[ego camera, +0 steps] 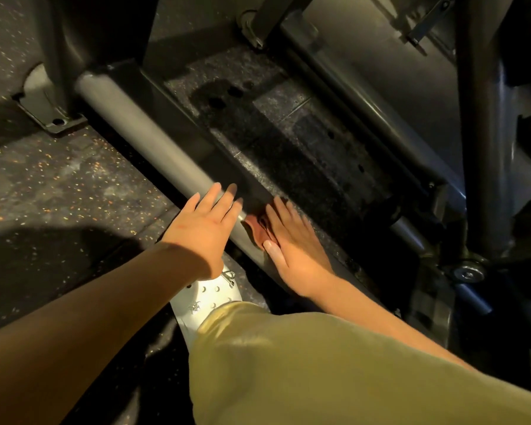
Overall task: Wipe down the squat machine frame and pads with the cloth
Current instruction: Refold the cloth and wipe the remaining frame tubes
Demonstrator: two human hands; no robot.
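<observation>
A grey round base tube of the squat machine frame (141, 130) runs diagonally from upper left to lower right along the floor. My left hand (203, 225) lies flat over the tube with straight fingers. My right hand (292, 243) presses a reddish-brown cloth (258, 230) onto the tube just right of the left hand, fingers straight and thumb alongside. Most of the cloth is hidden under the right palm.
A dark textured footplate (288, 133) lies beyond the tube, with a second rail (365, 108) behind it. Dark upright frame tubes (485, 148) rise at right over a wheel (469, 273). A bolted foot bracket (49, 111) sits at left. My white shoe (209, 299) and khaki trouser leg are below.
</observation>
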